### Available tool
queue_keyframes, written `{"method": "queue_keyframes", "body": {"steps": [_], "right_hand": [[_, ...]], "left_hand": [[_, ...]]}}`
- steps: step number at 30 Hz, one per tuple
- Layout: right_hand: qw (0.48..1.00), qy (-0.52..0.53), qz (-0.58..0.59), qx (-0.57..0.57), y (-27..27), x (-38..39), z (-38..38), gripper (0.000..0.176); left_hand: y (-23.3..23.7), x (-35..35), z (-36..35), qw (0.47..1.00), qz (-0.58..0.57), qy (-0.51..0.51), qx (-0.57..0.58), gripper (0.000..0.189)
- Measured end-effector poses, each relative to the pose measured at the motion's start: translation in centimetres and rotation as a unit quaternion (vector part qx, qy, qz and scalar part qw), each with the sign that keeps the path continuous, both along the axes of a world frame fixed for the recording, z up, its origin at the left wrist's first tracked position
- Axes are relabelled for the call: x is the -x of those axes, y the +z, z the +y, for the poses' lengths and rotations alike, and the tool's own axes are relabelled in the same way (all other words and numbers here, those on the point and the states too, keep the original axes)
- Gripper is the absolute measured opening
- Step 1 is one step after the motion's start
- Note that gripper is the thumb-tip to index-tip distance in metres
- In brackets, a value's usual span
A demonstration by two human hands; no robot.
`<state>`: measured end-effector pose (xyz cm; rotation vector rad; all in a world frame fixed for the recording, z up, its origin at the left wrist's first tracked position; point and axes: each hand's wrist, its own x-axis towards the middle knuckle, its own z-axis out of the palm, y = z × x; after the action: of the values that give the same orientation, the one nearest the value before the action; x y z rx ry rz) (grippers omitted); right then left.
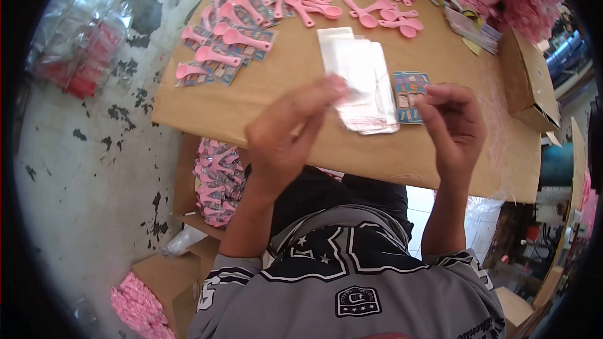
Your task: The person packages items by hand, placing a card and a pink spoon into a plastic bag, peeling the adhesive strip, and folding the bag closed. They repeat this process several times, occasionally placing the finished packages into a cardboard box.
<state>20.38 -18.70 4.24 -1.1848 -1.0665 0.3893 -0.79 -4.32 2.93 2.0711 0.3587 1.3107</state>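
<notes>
My left hand point(286, 129) is raised over the near side of the table, its thumb and fingertips pinched together. Blur and glare hide what is between them. Behind those fingertips lies a stack of clear plastic bags point(367, 91), shiny and slightly fanned. My right hand point(458, 125) hovers at the right edge of a blue printed card point(409, 113), which lies beside the bags. Its fingers are bent, with a small gap between thumb and index fingertip, and nothing shows in that gap.
Pink measuring spoons point(370, 12) are heaped at the table's far side. At left lie bagged spoons with cards point(226, 50). A cardboard box point(527, 81) stands at the right edge. Below the table's left side, another box holds packed pink spoons point(218, 182).
</notes>
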Motion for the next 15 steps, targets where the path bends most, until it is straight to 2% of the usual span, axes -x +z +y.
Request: {"method": "queue_keyframes", "body": {"steps": [2, 5, 8, 9, 12, 15], "right_hand": [[1.000, -0.001, -0.011, 0.026, -0.1, -0.9, -0.7, 0.026], [0.997, 0.022, -0.018, 0.067, -0.2, -0.6, -1.2, 0.020], [0.993, 0.060, -0.032, 0.098, -0.3, -0.2, -1.7, 0.016], [0.991, 0.071, -0.035, 0.108, -0.2, -0.2, -1.9, 0.016], [0.981, 0.100, -0.069, 0.150, 1.0, -0.2, -1.8, 0.020], [0.961, 0.136, -0.118, 0.211, 3.1, 0.6, -0.6, 0.027]], "left_hand": [[0.5, 1.4, 2.6, 0.988, -0.027, 0.104, -0.112, 0.039], [0.9, 3.8, 6.7, 0.967, 0.057, 0.179, -0.173, 0.045], [-1.2, 5.5, 9.6, 0.942, 0.238, 0.213, -0.103, 0.048], [-1.4, 6.3, 9.9, 0.949, 0.255, 0.182, -0.037, 0.049], [-3.1, 7.9, 10.0, 0.951, 0.243, 0.185, -0.038, 0.048], [-3.7, 9.2, 9.7, 0.953, 0.198, 0.231, 0.000, 0.048]]}}
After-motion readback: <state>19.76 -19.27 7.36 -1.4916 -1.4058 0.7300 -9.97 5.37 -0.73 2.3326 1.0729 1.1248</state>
